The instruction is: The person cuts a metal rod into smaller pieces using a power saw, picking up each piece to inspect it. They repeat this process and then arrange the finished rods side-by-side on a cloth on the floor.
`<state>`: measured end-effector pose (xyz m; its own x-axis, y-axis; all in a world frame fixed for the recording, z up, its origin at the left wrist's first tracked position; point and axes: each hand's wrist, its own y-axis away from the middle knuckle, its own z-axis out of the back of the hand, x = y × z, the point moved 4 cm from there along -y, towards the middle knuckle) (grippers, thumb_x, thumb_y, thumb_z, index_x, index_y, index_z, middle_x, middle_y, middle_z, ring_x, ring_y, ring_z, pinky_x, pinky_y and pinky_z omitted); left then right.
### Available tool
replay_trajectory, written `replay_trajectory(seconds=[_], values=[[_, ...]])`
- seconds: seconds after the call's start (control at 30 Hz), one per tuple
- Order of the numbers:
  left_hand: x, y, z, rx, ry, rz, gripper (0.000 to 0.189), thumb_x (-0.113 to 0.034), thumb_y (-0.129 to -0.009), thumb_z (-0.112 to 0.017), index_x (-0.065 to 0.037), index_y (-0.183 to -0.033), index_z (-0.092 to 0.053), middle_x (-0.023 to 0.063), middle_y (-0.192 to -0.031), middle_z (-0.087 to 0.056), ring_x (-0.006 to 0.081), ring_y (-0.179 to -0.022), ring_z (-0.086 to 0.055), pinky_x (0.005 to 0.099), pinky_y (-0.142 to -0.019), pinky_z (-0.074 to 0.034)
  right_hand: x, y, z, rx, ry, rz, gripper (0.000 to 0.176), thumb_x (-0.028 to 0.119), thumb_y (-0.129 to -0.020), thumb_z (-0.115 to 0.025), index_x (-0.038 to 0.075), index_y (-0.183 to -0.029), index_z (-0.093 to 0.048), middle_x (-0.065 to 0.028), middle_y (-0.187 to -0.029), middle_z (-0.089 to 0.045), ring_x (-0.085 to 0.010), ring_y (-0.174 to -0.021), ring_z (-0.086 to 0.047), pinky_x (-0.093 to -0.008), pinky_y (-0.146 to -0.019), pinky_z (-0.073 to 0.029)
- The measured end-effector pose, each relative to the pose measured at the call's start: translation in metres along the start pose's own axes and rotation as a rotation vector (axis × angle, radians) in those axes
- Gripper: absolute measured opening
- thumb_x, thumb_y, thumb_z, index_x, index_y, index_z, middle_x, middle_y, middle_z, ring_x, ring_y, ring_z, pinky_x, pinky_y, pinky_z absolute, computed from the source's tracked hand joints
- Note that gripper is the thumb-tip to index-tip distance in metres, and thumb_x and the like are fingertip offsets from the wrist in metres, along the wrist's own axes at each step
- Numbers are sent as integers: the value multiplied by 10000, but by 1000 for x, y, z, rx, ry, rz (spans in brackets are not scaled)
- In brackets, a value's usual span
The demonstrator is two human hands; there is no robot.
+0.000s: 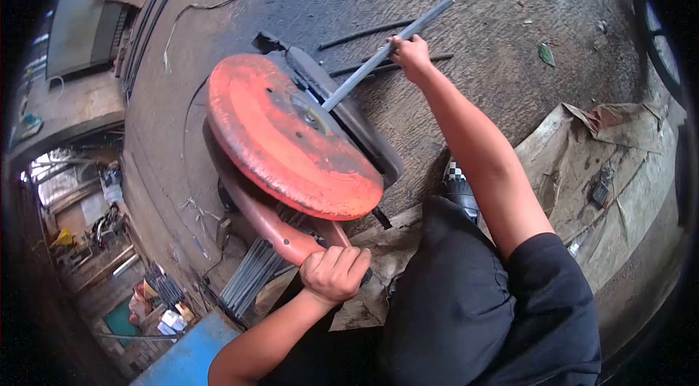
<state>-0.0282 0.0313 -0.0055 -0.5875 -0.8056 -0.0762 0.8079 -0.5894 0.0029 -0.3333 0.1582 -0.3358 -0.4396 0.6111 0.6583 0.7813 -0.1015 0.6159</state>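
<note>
An orange-red machine with a round, worn guard (291,138) stands on the ground in front of me. My left hand (336,274) is wrapped round the end of its handle, below the guard. A long grey metal rod (393,51) slants up to the right, its lower end at the dark gap behind the guard. The fingers of my right hand (410,53) are closed on this rod near its upper part. Two dark rods (364,34) lie on the ground beside it.
A bundle of grey rods (251,277) lies below the machine at left. A crumpled, dirty sheet (568,167) covers ground at right. Part of a wheel (661,51) shows at the right edge. Tools and clutter fill the lower left, near a blue surface (186,353).
</note>
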Motion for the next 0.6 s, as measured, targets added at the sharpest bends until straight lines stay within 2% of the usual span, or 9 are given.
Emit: replay_trajectory(seconds=[0.03, 0.1, 0.3, 0.37, 0.4, 0.47, 0.53, 0.57, 0.6], values=[[0, 0, 1, -13, 2, -8, 148, -152, -688, -560, -141, -771, -682, -44, -652, -545, 119, -551, -514, 289, -479, -327, 4, 2, 0, 5, 48, -6, 226, 100, -872, -647, -17, -1018, -519, -98, -807, -618, -172, -655, -593, -315, -509, -482], [2, 2, 1, 9, -32, -11, 109, -174, -740, -561, -146, -798, -650, -69, -684, -521, 90, -583, -503, 259, -505, -319, 12, 7, 1, 73, 59, -78, 268, 74, -933, -556, 11, -1153, -417, -130, -1020, -646, -247, -871, -648, -395, -753, -551], [0, 4, 0, 4, -13, 28, 141, -160, -704, -557, -132, -779, -673, -45, -654, -538, 124, -567, -514, 283, -494, -336, 29, -2, 40, 37, -24, -51, 190, 35, -880, -615, 32, -1031, -500, -118, -990, -639, -230, -880, -669, -319, -714, -531], [0, 5, 0, -24, -18, 20, 121, -167, -717, -558, -136, -776, -659, -43, -652, -529, 124, -565, -504, 280, -506, -334, 38, -11, 67, 80, 5, 14, 215, 47, -889, -611, 17, -1070, -498, -128, -1021, -639, -250, -910, -666, -349, -731, -542], [1, 6, 0, -32, -26, 28, 121, -167, -717, -558, -136, -776, -659, -43, -652, -529, 124, -565, -504, 280, -506, -334, 45, -9, 80, 21, 9, 44, 233, 68, -898, -609, 4, -1090, -495, -134, -1029, -634, -258, -951, -657, -348, -705, -547], [0, 7, 1, -39, -29, 18, 103, -177, -727, -560, -140, -773, -643, -43, -656, -521, 124, -569, -496, 286, -517, -331, 68, 25, 89, -289, 85, 90, 238, 128, -906, -597, -28, -1072, -526, -111, -938, -645, -171, -734, -607, -286, -644, -524], [0, 9, 0, -72, -29, 23, 70, -187, -731, -549, -148, -743, -606, -39, -651, -478, 135, -581, -489, 300, -519, -334, 61, 17, 121, -128, 607, 284, 407, 163, -853, -624, -103, -1154, -563, -173, -1034, -662, -242, -960, -630, -391, -777, -522], [0, 10, 0, -83, -30, 27, 65, -189, -732, -544, -150, -737, -596, -35, -648, -461, 140, -587, -490, 304, -521, -339, 71, 67, 99, -54, 818, 375, 325, 156, -829, -611, -66, -1066, -625, -206, -1045, -664, -290, -956, -642, -398, -834, -499], [0, 11, -1, -114, -21, 29, 57, -194, -731, -537, -152, -728, -576, -26, -646, -437, 149, -598, -488, 307, -524, -350, 69, 96, 88, 238, 1177, 471, 281, 158, -816, -610, 0, -1044, -652, -213, -1017, -666, -336, -934, -650, -401, -820, -503]])
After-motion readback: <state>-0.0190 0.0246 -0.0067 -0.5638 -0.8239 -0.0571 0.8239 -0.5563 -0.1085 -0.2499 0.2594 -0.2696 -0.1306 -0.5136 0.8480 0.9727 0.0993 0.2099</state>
